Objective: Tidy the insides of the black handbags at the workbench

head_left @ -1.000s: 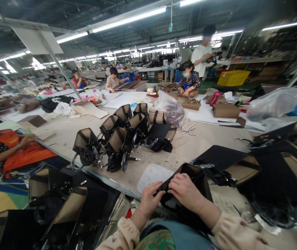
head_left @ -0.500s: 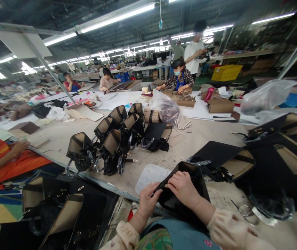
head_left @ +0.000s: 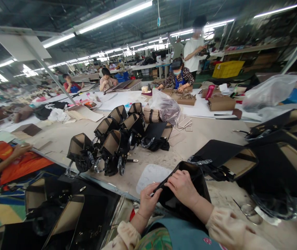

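Both hands pinch the rim of a black bag [head_left: 187,194] at the desk [head_left: 211,133] edge: left hand [head_left: 148,201] closed, right hand [head_left: 183,189] curled over. A loosened grip could drop it.

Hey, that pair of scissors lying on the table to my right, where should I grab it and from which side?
Probably take the scissors by the ring handles, coming straight down from above with the right hand. They lie flat on the table with the rings nearest you and the thin blades pointing away toward the black bags, so the handles offer the safest, fullest hold.
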Available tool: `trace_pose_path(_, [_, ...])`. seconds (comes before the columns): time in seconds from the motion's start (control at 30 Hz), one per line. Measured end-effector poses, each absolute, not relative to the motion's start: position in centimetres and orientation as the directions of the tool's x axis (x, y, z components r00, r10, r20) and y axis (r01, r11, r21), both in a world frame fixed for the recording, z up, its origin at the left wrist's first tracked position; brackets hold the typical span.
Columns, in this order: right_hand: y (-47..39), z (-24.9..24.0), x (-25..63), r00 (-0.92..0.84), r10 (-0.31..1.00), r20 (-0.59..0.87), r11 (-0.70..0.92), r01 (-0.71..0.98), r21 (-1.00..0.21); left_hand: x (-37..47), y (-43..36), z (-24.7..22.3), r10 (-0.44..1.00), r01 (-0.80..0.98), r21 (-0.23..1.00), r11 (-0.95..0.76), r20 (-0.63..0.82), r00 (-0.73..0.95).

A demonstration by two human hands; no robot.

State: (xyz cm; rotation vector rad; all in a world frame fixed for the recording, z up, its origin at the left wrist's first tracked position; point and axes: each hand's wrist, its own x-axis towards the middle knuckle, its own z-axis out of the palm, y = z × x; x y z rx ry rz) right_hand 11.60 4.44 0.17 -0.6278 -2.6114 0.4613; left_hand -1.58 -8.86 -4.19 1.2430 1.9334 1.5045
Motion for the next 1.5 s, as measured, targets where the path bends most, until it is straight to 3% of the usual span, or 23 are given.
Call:
trace_pose_path(0.47, [4.5,0.6,12.0,-0.825,0.466,0.32,0.861,0.339,-0.38,-1.6,-8.7,-4.4,0.814,0.423,0.904,0.067,0.196,-0.547])
trace_pose_path(0.67, [4.3,1.0,12.7,-0.903,0.299,0.307,0.914,0.178,-0.365,-1.9,-8.5,-4.5,0.819,0.452,0.891,0.037,0.232,-0.525])
trace_pose_path(0.87, [4.0,1.1,12.7,-0.96,0.061,0.273,0.972,-0.005,-0.234,-2.1,-8.6,-4.8,0.813,0.488,0.873,0.004,0.281,-0.51])
trace_pose_path(1.5, [4.1,0.2,12.2,-0.924,0.11,0.365,0.957,-0.001,-0.291,-1.8,-8.5,-4.8,0.826,0.485,0.874,-0.016,0.284,-0.486])
